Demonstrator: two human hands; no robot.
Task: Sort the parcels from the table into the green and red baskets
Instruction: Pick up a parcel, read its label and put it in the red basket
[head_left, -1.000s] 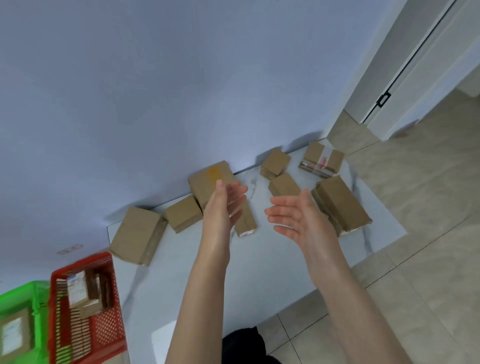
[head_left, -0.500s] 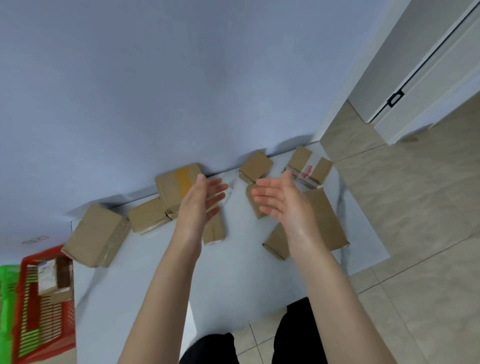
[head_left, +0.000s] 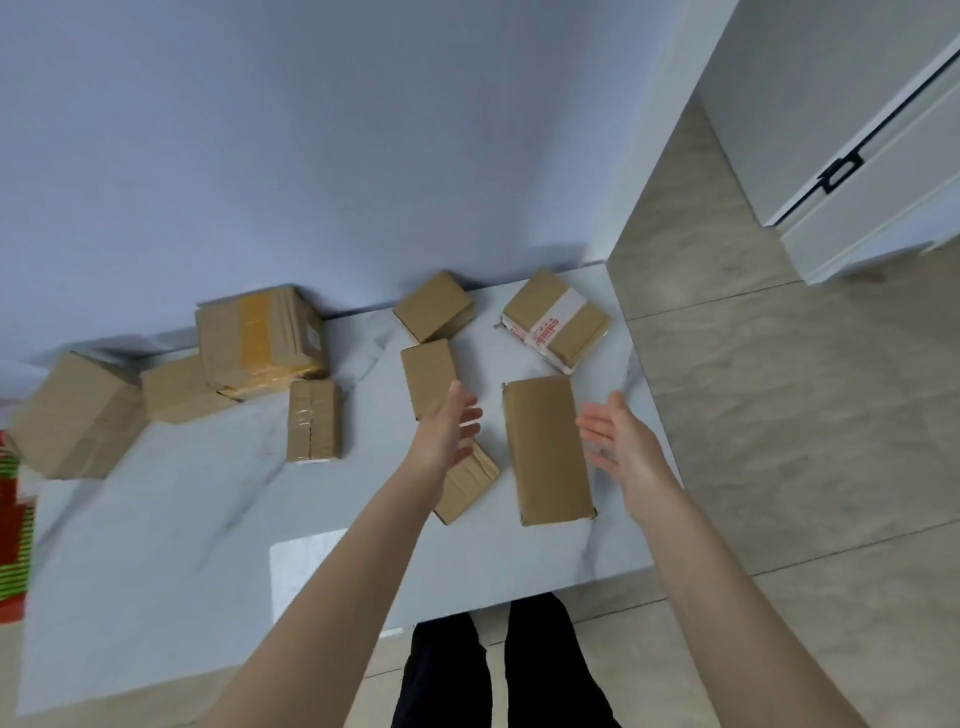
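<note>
Target here appears to be the long flat parcel (head_left: 548, 449), lying on the white desk (head_left: 182, 545) near its front edge, with other parcels scattered behind and to the left. Only a sliver of the red basket (head_left: 10, 545) shows at the far left, well apart, so on that long carry the parcel could slip if clasped only by its thin sides. The left hand (head_left: 447, 431) and right hand (head_left: 621, 447) hover either side of it, palms inward, fingers spread, holding nothing.
</note>
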